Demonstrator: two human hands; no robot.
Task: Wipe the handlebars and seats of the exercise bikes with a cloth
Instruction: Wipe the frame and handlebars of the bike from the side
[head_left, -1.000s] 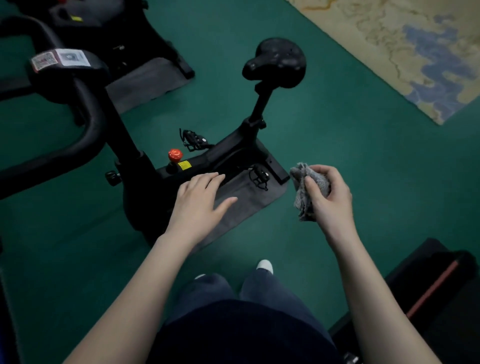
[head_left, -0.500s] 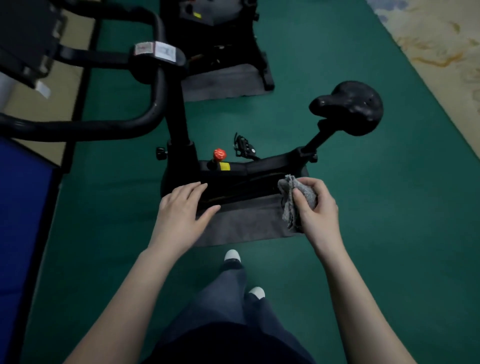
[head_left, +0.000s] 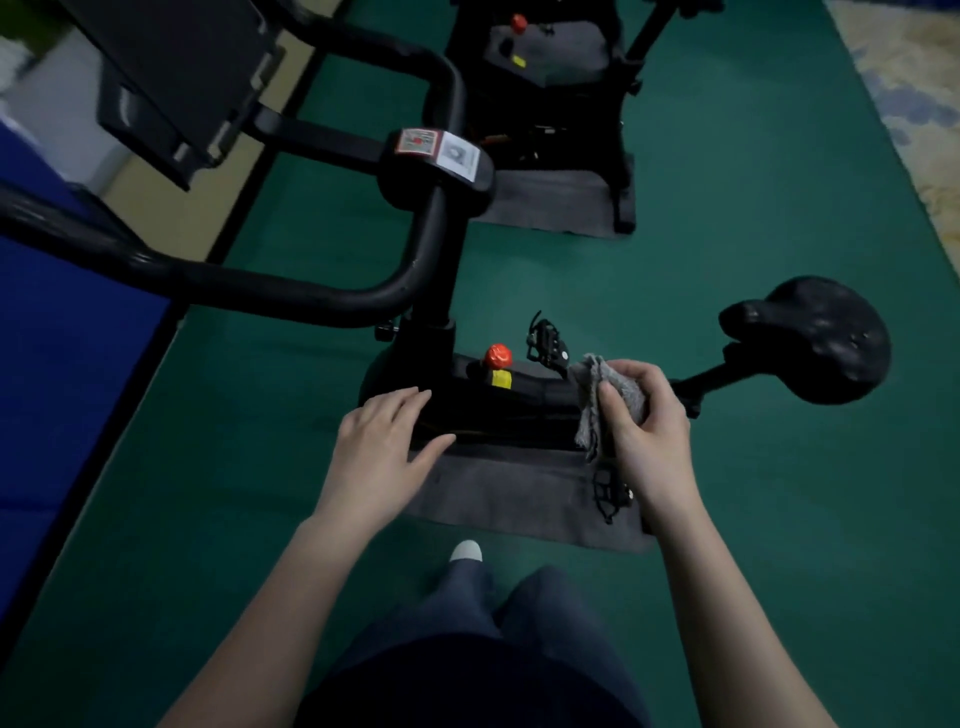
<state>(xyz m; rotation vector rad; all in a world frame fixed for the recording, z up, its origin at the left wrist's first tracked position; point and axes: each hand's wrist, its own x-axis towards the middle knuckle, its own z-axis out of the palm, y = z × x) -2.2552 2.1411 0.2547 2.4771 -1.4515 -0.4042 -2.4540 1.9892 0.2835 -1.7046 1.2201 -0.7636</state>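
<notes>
Bare forearms, dark blue trousers (head_left: 467, 613) — one white shoe toe (head_left: 466, 551) showing.

Grey cloth (head_left: 610, 400), seemingly black seat (head_left: 815, 338)

**Both arms out front, one hand flat and one hand gripping**

Both bare forearms reach forward and slightly inward from the bottom of the view, wrists roughly straight. The left hand (head_left: 382, 447) is held palm down, its fingers straight and close together, pointing forward and to the right, the thumb spread out to the side; it holds nothing. The right hand (head_left: 644, 421) sits further right at about the same height, back of the hand up, fingers curled and thumb pressed in, pinching a bunched grey cloth (head_left: 597, 400) that hangs from its grip. The two hands are apart.
</notes>
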